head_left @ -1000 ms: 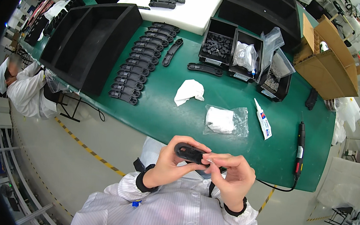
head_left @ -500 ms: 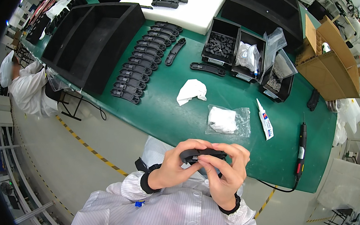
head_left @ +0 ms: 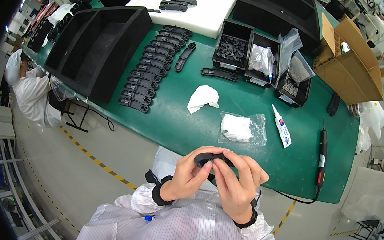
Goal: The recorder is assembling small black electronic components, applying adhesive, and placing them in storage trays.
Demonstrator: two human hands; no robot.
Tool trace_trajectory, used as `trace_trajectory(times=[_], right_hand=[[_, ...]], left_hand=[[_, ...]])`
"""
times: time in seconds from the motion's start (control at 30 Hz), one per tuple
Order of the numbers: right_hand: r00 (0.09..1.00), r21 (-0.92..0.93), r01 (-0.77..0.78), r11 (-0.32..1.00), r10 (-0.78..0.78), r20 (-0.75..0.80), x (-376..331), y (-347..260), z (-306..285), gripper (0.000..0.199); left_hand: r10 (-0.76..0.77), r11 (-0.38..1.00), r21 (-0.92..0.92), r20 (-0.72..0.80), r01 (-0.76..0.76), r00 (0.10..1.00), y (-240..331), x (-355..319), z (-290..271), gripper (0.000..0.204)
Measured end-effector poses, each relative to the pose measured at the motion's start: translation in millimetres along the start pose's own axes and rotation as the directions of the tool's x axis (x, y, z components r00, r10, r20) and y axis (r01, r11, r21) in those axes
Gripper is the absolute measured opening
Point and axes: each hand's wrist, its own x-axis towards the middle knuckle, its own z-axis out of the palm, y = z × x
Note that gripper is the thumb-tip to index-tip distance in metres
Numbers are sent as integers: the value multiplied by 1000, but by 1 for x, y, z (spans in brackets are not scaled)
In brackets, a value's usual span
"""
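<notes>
Between my two hands, just off the table's front edge, is a black elongated plastic part (head_left: pixel 204 158). My left hand (head_left: pixel 184 176) grips its left end with thumb and fingers. The fingers of my right hand (head_left: pixel 238 183) close over its right end, hiding much of it; the thumbs and fingertips meet near its middle. On the green table (head_left: pixel 167 126) beyond lie a crumpled white cloth (head_left: pixel 203 98), a clear bag with white material (head_left: pixel 237 128) and a white glue tube (head_left: pixel 281 128). A row of similar black parts (head_left: pixel 143 74) runs along the left.
Black bins hold small black pieces (head_left: pixel 232 48), a white bag (head_left: pixel 261 59) and small metallic pieces (head_left: pixel 290 87). An electric screwdriver (head_left: pixel 322 158) lies at the right, its cable over the edge. Also there: a black tray (head_left: pixel 93 52), a cardboard box (head_left: pixel 351 74), a white foam sheet (head_left: pixel 198 19). A seated person (head_left: pixel 32 90) is at the left.
My right fingers have shifted over the black part, covering more of its right end. The part is turned slightly, and my left thumb has moved up against it.
</notes>
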Motion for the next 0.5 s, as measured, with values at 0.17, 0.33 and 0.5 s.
trace_trajectory(times=[0.17, 0.33, 0.5], right_hand=[[1000, 10, 3, 1000, -3, -14, 2, -2, 1, 24], [999, 27, 4, 1000, -3, -35, 1, 0, 3, 24], [1000, 41, 1, 999, 0, -23, 2, 3, 2, 25]], left_hand=[[-31, 999, 34, -87, 34, 996, -1, -2, 4, 30], [-7, 998, 59, -139, 16, 990, -3, -2, 7, 30], [-46, 996, 75, -93, 53, 995, 0, -3, 3, 33]])
